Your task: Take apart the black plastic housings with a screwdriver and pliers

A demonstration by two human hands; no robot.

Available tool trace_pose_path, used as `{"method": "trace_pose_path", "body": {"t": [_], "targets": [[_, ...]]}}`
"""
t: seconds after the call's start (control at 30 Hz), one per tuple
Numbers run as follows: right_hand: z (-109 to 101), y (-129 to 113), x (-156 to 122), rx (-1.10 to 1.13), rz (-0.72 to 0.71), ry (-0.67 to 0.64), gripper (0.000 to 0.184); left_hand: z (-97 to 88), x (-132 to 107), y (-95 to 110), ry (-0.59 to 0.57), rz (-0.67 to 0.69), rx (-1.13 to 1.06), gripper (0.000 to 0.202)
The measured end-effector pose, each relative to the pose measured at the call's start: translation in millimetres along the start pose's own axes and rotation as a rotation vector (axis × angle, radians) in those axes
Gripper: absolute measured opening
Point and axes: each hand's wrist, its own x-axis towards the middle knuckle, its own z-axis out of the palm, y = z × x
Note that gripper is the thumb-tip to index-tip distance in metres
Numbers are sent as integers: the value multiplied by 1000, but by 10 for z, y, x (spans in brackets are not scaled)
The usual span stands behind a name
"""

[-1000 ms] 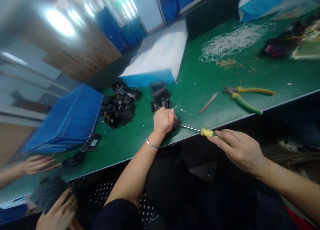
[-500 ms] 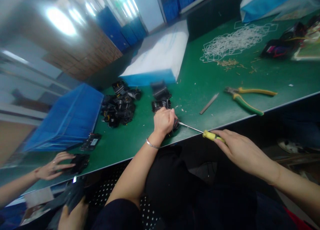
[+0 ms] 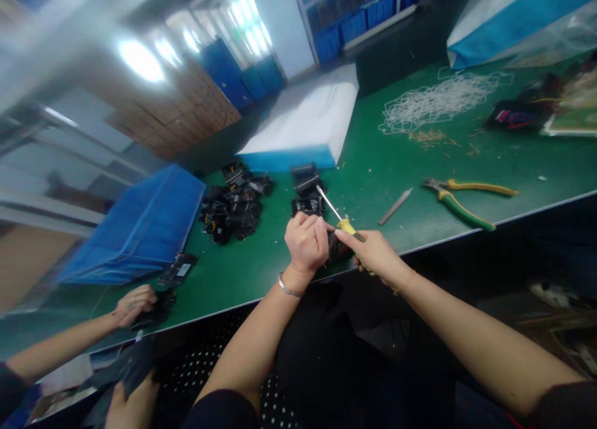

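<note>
My left hand (image 3: 306, 242) is closed over a small black part (image 3: 336, 247) at the front edge of the green table (image 3: 387, 168). My right hand (image 3: 373, 252) presses against that part too and grips a yellow-handled screwdriver (image 3: 339, 216), whose metal shaft points up and away over the table. The two hands touch each other. Just behind them lie two more black parts (image 3: 306, 191), and a pile of several black parts (image 3: 233, 202) sits further left.
Yellow-green pliers (image 3: 461, 196) and a flat metal strip (image 3: 395, 198) lie to the right. White netting (image 3: 433, 99) and small brass bits lie further back. A blue crate (image 3: 140, 227) stands left, a white-blue box (image 3: 303, 121) behind. Another person's hand (image 3: 135, 304) rests on a black part at lower left.
My right hand came in from the right to meet the left hand, swinging the screwdriver so its shaft points up over the table. The other person's hand moved onto the black part.
</note>
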Motion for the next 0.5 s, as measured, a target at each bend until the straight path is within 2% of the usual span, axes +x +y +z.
{"method": "trace_pose_path", "body": {"t": [0.13, 0.23, 0.3, 0.43, 0.5], "targets": [[124, 4, 73, 4, -115, 76, 39, -11, -30, -78, 30, -16, 46, 43], [138, 26, 75, -10, -238, 180, 61, 14, -37, -134, 49, -57, 47, 46], [154, 55, 95, 33, -231, 194, 63, 25, -34, -149, 58, -73, 36, 46], [154, 115, 169, 91, -132, 167, 51, 28, -29, -167, 81, -93, 6, 47], [124, 117, 189, 86, -133, 153, 54, 28, -30, -183, 116, -123, -6, 49]]}}
